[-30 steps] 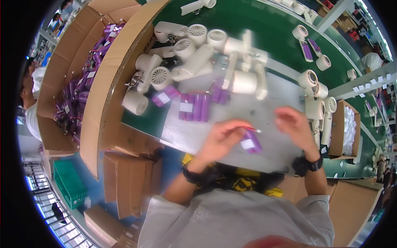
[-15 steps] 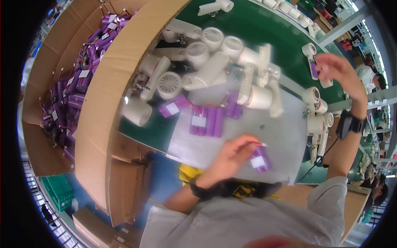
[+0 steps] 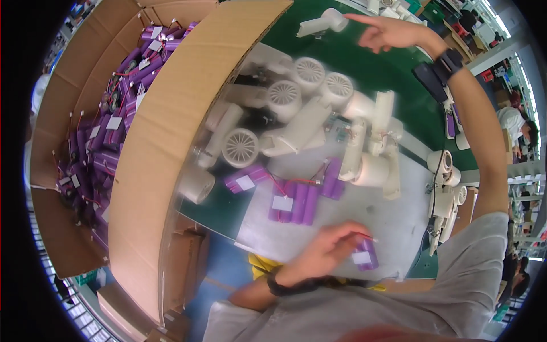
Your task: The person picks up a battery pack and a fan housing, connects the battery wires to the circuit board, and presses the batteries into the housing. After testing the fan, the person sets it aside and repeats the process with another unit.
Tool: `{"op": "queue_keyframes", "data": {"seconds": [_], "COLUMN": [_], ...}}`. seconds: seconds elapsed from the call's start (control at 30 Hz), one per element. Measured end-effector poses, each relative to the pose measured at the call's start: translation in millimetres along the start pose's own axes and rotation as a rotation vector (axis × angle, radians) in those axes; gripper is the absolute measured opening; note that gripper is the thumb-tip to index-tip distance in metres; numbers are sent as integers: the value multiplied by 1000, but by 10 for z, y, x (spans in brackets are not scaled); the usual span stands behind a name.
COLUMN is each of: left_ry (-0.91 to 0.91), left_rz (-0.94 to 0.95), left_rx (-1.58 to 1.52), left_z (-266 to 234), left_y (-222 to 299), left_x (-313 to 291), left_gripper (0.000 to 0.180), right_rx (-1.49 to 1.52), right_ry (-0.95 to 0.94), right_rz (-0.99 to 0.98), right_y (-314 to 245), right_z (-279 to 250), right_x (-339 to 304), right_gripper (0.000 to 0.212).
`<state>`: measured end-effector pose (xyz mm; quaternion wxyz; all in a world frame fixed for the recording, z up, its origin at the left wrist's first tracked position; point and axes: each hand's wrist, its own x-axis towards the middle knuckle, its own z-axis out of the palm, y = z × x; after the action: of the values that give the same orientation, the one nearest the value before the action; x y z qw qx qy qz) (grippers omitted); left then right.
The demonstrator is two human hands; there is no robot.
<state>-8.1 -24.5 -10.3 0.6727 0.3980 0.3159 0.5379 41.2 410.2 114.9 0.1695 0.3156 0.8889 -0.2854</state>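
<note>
Low over the grey mat (image 3: 376,222), my left hand (image 3: 327,251) is closed, with a purple battery pack (image 3: 365,255) hanging from its fingertips by the red lead. At the far edge of the green bench my right hand (image 3: 393,34) stretches out with its index finger extended. That fingertip is at the round head of a white hair-dryer-like housing (image 3: 322,24); whether it touches is hard to tell. More purple battery packs (image 3: 295,202) with red leads lie on the mat. Behind them is a heap of similar white housings (image 3: 305,128), several with round slotted grilles.
A large cardboard box (image 3: 188,74) full of purple battery packs (image 3: 111,128) borders the bench on the left. White housings (image 3: 441,196) line the right side, near a black cable (image 3: 431,211). People sit at work farther right.
My right hand has swung from the housings at the right to the lone housing at the far edge. My left hand keeps the battery pack. The view has shifted.
</note>
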Motion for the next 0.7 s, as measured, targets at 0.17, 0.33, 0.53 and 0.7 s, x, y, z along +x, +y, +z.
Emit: {"op": "queue_keyframes", "data": {"seconds": [0.17,0.33,0.53,0.7], "left_ry": [16,22,12,18], "left_rz": [-10,-23,-41,-18], "left_rx": [24,3,6,-6], "left_z": [-3,16,2,-8], "left_y": [-36,-21,-14,-53], "left_x": [6,20,-1,15], "left_gripper": [15,15,14,13], "right_rx": [48,34,72,281], "right_ry": [-60,30,244,252], "right_rz": [-54,-21,43,245], "right_y": [-243,-196,492,690], "right_z": [56,237,423,668], "right_x": [561,663,40,-1029], "right_gripper": [93,63,19,17]}}
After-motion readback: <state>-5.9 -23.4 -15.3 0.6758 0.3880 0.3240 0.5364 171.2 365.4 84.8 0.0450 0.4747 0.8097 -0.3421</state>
